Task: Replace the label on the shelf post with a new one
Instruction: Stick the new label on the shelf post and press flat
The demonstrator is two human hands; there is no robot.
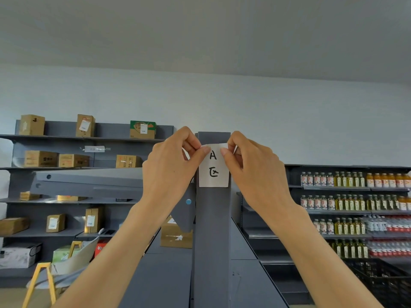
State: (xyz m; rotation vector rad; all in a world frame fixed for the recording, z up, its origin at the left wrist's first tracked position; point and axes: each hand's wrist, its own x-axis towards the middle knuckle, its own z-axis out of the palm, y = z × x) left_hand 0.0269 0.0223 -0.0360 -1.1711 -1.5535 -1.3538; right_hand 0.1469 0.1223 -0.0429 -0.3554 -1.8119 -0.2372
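A white paper label [214, 174] with a black handwritten "A" and a character below it lies flat against the grey shelf post [213, 230], near the post's top. My left hand [171, 170] pinches the label's upper left corner between thumb and fingers. On the other side, my right hand [253, 172] pinches the upper right corner, where a bit of the paper or its tape sticks out past the post's edge. The label's lower edge hangs free of both hands.
Grey shelves with cardboard boxes [40, 158] fill the left. Shelves of bottles [347, 178] stand at the right, above a black crate [382, 278]. A yellow stepladder [40, 283] is at lower left. A grey shelf board [89, 181] juts out left of the post.
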